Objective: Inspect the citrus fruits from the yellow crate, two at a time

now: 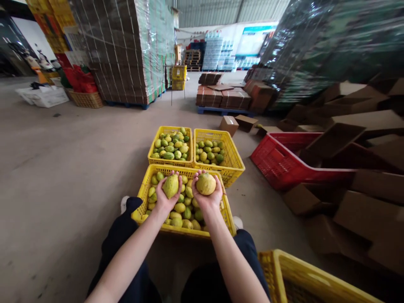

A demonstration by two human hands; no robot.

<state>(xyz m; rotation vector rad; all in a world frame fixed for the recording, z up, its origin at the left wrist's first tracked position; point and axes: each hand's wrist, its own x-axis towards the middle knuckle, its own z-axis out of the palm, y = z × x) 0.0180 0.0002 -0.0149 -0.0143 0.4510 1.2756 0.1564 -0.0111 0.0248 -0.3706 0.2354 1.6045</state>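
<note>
My left hand, palm up, cradles a yellow-green papaya with a ridged, oblong shape. A rounder, paler yellow papaya rests in my right hand, whose fingers curl around its far side. Both hands are side by side over the near yellow crate, which stands between my legs. Inside it lie many more green and yellow papayas, partly hidden by my hands and forearms.
Just beyond, a left yellow crate and a right yellow crate also hold fruit. Another yellow crate stands at lower right. A red crate and loose cardboard boxes crowd the right side. Wrapped stacks rise behind.
</note>
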